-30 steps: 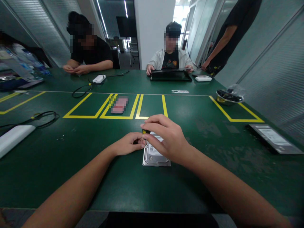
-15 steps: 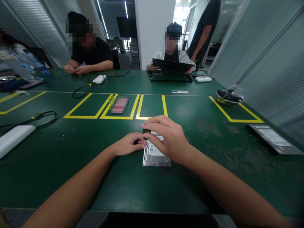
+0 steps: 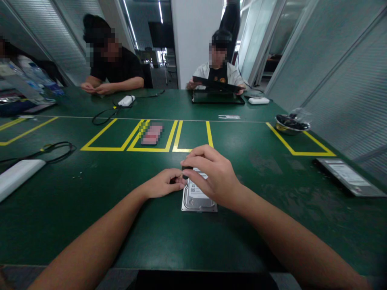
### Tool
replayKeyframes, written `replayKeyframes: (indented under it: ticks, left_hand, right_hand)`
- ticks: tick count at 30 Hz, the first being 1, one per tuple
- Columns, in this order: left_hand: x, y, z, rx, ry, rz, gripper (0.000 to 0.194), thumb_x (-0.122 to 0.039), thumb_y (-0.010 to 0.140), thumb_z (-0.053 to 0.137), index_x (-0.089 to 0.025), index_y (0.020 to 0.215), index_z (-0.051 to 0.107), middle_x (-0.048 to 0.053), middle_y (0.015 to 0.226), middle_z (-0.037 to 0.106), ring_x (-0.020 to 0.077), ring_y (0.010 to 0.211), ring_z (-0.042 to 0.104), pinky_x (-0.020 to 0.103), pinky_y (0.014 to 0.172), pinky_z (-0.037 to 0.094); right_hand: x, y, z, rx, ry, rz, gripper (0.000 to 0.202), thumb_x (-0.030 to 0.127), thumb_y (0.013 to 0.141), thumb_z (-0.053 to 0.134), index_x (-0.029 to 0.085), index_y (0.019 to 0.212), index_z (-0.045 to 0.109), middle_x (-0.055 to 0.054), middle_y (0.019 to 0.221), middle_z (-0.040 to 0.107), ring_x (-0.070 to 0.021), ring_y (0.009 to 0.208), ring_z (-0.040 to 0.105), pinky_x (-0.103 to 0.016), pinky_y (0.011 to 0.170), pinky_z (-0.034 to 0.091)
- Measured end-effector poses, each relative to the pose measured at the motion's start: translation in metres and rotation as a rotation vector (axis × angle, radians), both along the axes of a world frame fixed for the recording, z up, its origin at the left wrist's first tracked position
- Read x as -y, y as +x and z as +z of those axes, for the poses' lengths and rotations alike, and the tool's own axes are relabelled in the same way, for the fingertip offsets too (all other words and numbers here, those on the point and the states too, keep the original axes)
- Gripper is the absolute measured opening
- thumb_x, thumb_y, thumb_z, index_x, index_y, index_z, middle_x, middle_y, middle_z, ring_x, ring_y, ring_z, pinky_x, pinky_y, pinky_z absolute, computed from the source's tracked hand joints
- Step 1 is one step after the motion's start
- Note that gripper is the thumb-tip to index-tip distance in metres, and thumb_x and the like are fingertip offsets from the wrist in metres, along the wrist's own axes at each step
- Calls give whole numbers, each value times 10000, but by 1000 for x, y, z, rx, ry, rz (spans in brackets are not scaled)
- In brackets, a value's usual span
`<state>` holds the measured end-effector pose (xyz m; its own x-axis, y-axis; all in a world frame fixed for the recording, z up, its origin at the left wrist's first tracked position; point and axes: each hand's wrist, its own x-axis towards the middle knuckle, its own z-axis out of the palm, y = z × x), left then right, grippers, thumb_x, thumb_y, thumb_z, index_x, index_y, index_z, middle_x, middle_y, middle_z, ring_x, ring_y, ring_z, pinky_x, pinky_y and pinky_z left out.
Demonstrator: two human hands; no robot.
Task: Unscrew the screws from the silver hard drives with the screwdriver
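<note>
The hard drive (image 3: 198, 204) lies flat on the green desk (image 3: 136, 237), label up, directly in front of the person, which leaves both hands an easy reach and gives the metal case firm support underneath. The right hand (image 3: 219, 173) arches over its far part, its grip clamped on a small black handle (image 3: 187, 167) between thumb and fingertips; such a pinch suits fine control, with the palm raised off the case. The left hand (image 3: 161, 185) rests low at the drive's left edge, fingers curled inward, probably to steady the case or guide the handle's lower end. The knuckles hide that spot, so I cannot tell whether its grip is together or apart, or what the handle meets below.

A second drive (image 3: 350, 177) lies well off to the right, out of the forearms' way. Beyond it, a metal bowl (image 3: 292, 129) keeps dark items gathered together. At the far left, a white block (image 3: 21, 175) lies near a looped black cable (image 3: 65, 155), away from both hands.
</note>
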<state>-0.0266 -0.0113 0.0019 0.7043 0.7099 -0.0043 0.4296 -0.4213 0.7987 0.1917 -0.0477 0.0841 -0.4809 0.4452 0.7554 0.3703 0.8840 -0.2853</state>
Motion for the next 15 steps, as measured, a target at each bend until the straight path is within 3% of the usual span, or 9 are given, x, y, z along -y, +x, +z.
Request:
replayKeyframes:
  ticks: [8, 15]
  left_hand:
    - [-1, -1, -4, -2, -47, 21, 209, -349, 889, 584, -141, 878, 600, 26, 843, 629, 175, 771, 574, 293, 712, 452]
    - [0, -1, -3, 25, -68, 20, 196, -329, 888, 600, -141, 940, 615, 24, 881, 634, 170, 790, 575, 281, 715, 454]
  right_hand:
    - [-1, 0, 1, 1, 25, 78, 252, 75, 911, 501, 86, 1122, 638, -138, 1149, 683, -191, 1114, 615, -376, 977, 507]
    - [-2, 0, 0, -53, 0, -1, 119, 155, 898, 581, 134, 984, 661, -109, 991, 635, -174, 945, 616, -335, 806, 556]
